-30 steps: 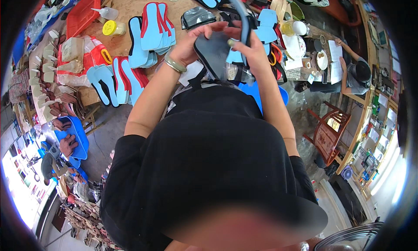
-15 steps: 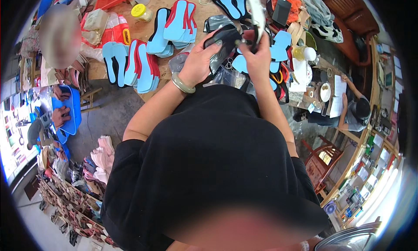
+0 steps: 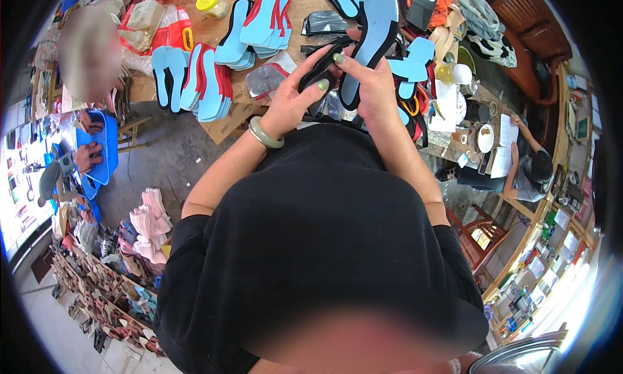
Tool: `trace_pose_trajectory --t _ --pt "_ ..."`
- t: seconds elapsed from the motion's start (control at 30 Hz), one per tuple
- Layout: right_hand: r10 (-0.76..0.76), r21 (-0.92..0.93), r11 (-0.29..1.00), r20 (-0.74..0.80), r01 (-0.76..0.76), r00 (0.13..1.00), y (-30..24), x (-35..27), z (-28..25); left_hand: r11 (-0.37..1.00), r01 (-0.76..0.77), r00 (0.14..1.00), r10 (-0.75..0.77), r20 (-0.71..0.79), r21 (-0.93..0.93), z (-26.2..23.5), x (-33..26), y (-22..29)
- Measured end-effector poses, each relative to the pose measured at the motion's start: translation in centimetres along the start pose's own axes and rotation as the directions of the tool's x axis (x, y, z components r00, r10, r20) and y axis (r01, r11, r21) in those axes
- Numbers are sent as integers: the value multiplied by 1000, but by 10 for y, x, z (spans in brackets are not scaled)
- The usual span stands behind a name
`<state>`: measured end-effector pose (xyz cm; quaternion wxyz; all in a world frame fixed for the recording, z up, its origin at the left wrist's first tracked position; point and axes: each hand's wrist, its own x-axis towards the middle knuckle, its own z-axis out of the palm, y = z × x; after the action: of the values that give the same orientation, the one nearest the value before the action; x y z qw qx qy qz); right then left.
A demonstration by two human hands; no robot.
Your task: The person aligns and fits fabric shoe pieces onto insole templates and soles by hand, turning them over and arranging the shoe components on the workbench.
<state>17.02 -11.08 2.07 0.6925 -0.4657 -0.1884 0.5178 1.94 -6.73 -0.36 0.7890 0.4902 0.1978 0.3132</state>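
My left hand (image 3: 293, 100) is closed on a dark, thin, curved piece (image 3: 319, 70), its thumb on the near side; the exact kind of piece is unclear. An insole (image 3: 378, 31), light blue with a black border, stands raised in my right hand (image 3: 371, 87). The right thumb meets the upper edge of the dark piece, close to the left fingers. Beyond my hands lies a plastic-wrapped dark packet (image 3: 324, 24). A second clear-wrapped packet (image 3: 265, 80) rests left of my left wrist. Several blue insoles (image 3: 410, 68) overlap right of my right hand.
Stacks of blue insoles with red or black edges (image 3: 211, 88) line the table's near left edge. A yellow-lidded jar (image 3: 211, 5) stands behind them. At right are a white-capped bottle (image 3: 461, 74) and a phone (image 3: 422, 11). Another person (image 3: 535, 166) sits at the right with papers.
The insole in my right hand has turned its blue face toward me and come lower. The dark piece in my left hand has tilted to a narrower view and shifted slightly nearer.
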Motion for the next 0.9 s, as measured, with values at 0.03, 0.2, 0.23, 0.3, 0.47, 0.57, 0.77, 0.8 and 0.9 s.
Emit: trace_pose_trajectory --t 0.03,0.2,0.23,0.3,0.47,0.57,0.77,0.8,0.9 --pt "11 -3 1000 12 -11 1000 4 0 1 1000 -4 1000 4 -16 0 0 -3 -4" --pt "-117 -285 945 164 161 979 24 2 5 967 -23 949 -59 -310 -254 10 -14 -11" --pt "-147 -375 903 193 211 970 28 3 7 964 -20 920 -86 -381 -266 12 -17 -10" --pt "-137 -402 888 234 224 962 33 0 13 920 -86 894 -98 -437 -383 12 -23 -12" --pt "-35 -374 908 386 191 922 47 -6 28 836 -214 855 -89 -511 -505 -3 -41 -23" --pt "-10 -318 933 453 171 892 58 -10 27 760 -264 849 -109 -517 -594 -4 -51 -23" --pt "-72 -456 826 497 331 864 66 -16 23 917 -190 766 -86 -637 -352 9 -62 -24" --pt "-77 -456 820 512 346 856 68 -18 22 827 -220 803 -148 -577 -518 0 -64 -29" --pt "-4 -209 971 477 118 879 70 -20 18 667 -300 790 -227 -569 -682 -29 -69 -32"
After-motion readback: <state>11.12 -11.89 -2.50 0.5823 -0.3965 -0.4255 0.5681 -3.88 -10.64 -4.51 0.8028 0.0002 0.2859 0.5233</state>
